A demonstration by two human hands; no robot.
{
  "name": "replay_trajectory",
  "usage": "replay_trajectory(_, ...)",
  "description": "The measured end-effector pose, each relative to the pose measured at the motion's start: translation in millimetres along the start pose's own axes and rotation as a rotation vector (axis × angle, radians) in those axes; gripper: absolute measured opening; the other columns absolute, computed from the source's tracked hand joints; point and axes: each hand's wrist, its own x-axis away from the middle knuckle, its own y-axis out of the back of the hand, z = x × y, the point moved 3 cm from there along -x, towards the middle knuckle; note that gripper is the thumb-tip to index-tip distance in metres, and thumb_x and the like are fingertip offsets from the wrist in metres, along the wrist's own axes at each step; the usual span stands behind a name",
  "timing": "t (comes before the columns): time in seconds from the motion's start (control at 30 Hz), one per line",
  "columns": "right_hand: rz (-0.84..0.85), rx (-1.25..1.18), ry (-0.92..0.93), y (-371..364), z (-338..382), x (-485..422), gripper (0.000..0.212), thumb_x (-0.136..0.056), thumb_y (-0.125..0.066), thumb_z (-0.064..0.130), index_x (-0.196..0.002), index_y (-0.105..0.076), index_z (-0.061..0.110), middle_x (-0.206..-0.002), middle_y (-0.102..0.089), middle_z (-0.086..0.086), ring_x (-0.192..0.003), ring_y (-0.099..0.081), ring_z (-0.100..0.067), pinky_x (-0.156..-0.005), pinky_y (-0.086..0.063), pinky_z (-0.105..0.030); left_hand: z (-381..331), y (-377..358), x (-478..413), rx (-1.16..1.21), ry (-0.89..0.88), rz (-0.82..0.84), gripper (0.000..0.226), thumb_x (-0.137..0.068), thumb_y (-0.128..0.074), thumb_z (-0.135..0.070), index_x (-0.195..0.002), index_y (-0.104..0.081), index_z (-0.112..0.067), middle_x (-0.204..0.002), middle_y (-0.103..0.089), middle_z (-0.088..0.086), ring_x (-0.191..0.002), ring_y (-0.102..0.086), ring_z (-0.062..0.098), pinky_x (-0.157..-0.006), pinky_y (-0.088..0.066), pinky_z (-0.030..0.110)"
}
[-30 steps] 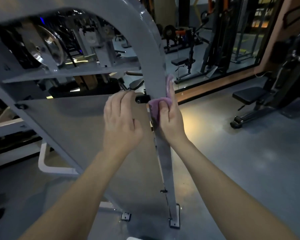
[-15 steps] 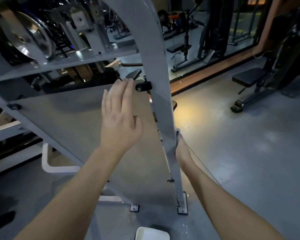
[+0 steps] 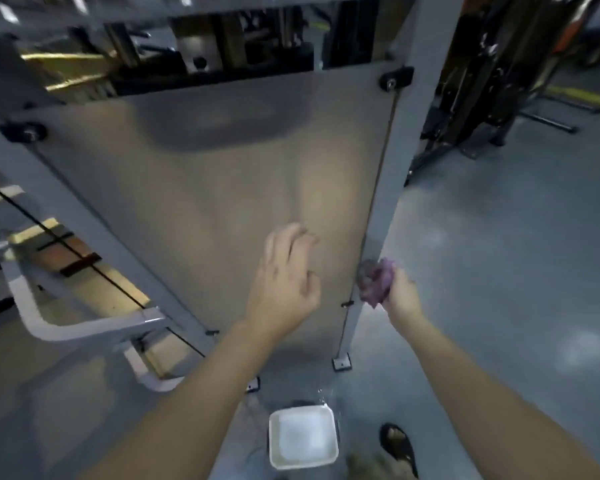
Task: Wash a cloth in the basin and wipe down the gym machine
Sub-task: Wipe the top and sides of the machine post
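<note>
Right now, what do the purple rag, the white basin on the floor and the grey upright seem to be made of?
The purple rag looks like soft fabric: it bunches in folds in the right hand. The white basin seems to be smooth plastic, though enamel is possible; its rim is rounded and glossy. The grey upright looks like painted metal: flat faces, straight edges and a bolted foot plate.

Left hand (image 3: 284, 275): forearm extended forward, fingers loosely spread, holding nothing.
Right hand (image 3: 400, 292): forearm extended, fingers curled, gripping bunched purple cloth (image 3: 374, 280).
</note>
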Motion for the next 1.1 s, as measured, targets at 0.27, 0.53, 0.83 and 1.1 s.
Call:
replay_trajectory(0.27,0.362,-0.001,-0.174,-0.7,-76.5,102.9,0.059,-0.078,-0.048,0.026,-0.128,-0.060,-0.002,-0.118,-0.065,-0.026,-0.099,-0.061,-0.041,-0.065,-0.048,-0.036,40.3,-61.1,84.7,0.601,0.534,0.628,0.037,-0.094,-0.056,0.000,-0.129,-0.056,-0.011,-0.115,-0.060,0.007,-0.102,-0.057,0.018,-0.092,-0.041,0.022)
replay_trajectory(0.53,0.229,0.065,0.063,12.4,-109.4,151.3,0.035,-0.082,-0.068,0.001,-0.110,-0.056,0.017,-0.099,-0.067,-0.009,-0.078,-0.068,-0.018,-0.070,-0.056,-0.030,18.1,-61.8,147.3,0.713,0.669,0.837,0.005,-0.099,-0.066,-0.018,-0.096,-0.068,-0.015,-0.078,-0.065,-0.002,-0.068,-0.055,0.009,-0.068,-0.045,0.024)
replay_trajectory(0.83,0.133,0.331,0.057,12.2,-154.6,176.0,0.034,-0.100,-0.057,0.055,-0.095,-0.058,0.021,-0.080,-0.072,0.001,-0.070,-0.066,-0.015,-0.064,-0.050,-0.028,-0.8,-64.3,187.8,0.952,0.998,0.551,0.015,-0.099,-0.066,-0.021,-0.105,-0.066,-0.007,-0.092,-0.071,0.011,-0.082,-0.064,0.024,-0.072,-0.047,0.031)
replay_trajectory(1.1,-0.040,0.306,0.067,21.0,-179.5,151.2,0.011,-0.101,-0.057,0.021,-0.097,-0.067,0.020,-0.089,-0.074,-0.006,-0.071,-0.062,-0.013,-0.063,-0.049,-0.023,28.5,-92.6,210.1,1.193,1.315,0.464,0.033,-0.106,-0.044,-0.022,-0.090,-0.068,-0.006,-0.075,-0.070,0.012,-0.060,-0.061,0.022,-0.057,-0.046,0.029)
